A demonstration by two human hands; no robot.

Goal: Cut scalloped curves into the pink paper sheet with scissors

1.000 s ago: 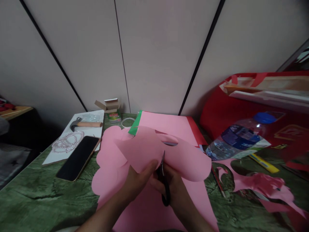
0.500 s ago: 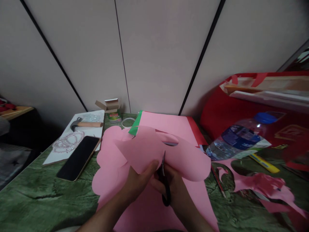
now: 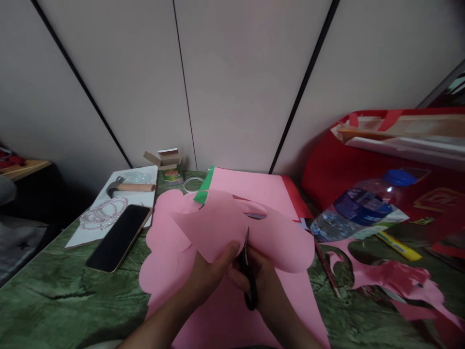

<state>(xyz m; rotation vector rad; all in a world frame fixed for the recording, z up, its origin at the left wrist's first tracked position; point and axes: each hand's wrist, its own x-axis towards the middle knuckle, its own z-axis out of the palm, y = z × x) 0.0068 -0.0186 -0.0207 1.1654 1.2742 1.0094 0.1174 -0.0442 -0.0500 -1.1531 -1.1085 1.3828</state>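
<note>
Broadly, the green table [image 3: 83, 305] spreads beneath the fingers and out to either side, with a red bag [image 3: 325, 165] well off to their right. Directly under both hands lie large pink sheets [image 3: 162, 271], scalloped along the left. Just beyond the fingertips, raised over those sheets, is the curved pink piece [image 3: 218, 218]; its long axis runs left to right across the fingers, the rounded end pointing right and slanting a little back toward the wrists. The left hand [image 3: 210, 266] grips its near edge, thumb on top, other fingers hidden. Close beside it, the right hand [image 3: 260, 276] is wrapped around the scissors [image 3: 250, 291]. These sit between the hands, nearer the right, long axis running away from the wrists, tips pointing forward across the piece; whether the blades are parted, I cannot tell.
</note>
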